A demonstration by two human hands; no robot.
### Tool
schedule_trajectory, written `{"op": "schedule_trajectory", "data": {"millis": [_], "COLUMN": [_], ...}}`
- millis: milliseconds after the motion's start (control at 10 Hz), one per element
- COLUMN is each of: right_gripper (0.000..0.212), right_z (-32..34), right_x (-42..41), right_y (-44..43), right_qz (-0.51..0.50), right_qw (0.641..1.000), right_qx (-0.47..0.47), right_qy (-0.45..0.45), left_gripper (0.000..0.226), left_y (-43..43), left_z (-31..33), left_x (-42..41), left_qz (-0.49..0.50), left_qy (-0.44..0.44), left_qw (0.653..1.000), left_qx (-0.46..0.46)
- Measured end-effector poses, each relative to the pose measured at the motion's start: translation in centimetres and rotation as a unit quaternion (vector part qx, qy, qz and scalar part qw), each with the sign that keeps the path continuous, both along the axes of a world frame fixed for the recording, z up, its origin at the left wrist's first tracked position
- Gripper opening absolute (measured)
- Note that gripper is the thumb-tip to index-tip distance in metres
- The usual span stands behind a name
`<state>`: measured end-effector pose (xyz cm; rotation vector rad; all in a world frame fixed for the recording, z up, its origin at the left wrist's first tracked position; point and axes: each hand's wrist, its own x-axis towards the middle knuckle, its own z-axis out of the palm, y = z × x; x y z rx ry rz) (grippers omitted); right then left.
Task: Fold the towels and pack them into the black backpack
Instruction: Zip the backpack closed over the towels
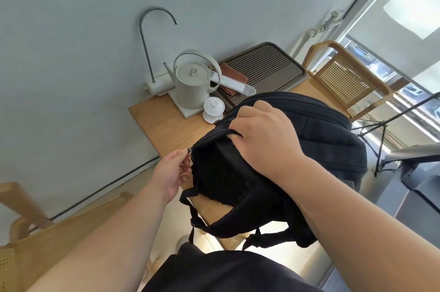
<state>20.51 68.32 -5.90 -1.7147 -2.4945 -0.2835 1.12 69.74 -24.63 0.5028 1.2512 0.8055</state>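
A black fabric backpack [321, 146] lies on its side across the near part of a light wooden desk [166, 122], with its shoulder straps hanging over the desk's near edge. The right hand [264, 134] is laid over the top of the bag, its fingers curled round the bag's edge there. The left hand [170, 172] is at the bag's left side, thumb and fingertips pinching a small dark zipper pull [189, 149].

Towards the desk's far left corner stands a cream kettle with a hoop handle [192, 82] on a pale base, beside a curved metal gooseneck tap [147, 37]. A white lidded porcelain cup [213, 110] sits just beside the bag. Along the far edge lies a dark slatted tea tray [266, 68] with a folded brown cloth [232, 72] on it. A wooden chair with a woven cane back [345, 77] stands at the desk's far right end.
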Motion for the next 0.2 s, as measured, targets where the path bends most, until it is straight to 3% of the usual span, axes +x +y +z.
{"op": "schedule_trajectory", "data": {"millis": [100, 200], "right_gripper": [0.034, 0.054], "right_z": [0.9, 2.3], "right_x": [-0.5, 0.0], "right_y": [0.4, 0.6], "right_qz": [0.011, 0.017], "right_qw": [0.999, 0.999], "right_qx": [-0.043, -0.041], "right_qy": [-0.007, 0.019], "left_gripper": [0.02, 0.021], "left_y": [0.0, 0.7], "left_z": [1.0, 3.8], "left_x": [0.3, 0.5], "left_qz": [0.015, 0.074], "left_qy": [0.091, 0.196], "left_qw": [0.996, 0.976], "left_qx": [0.0, 0.06]}}
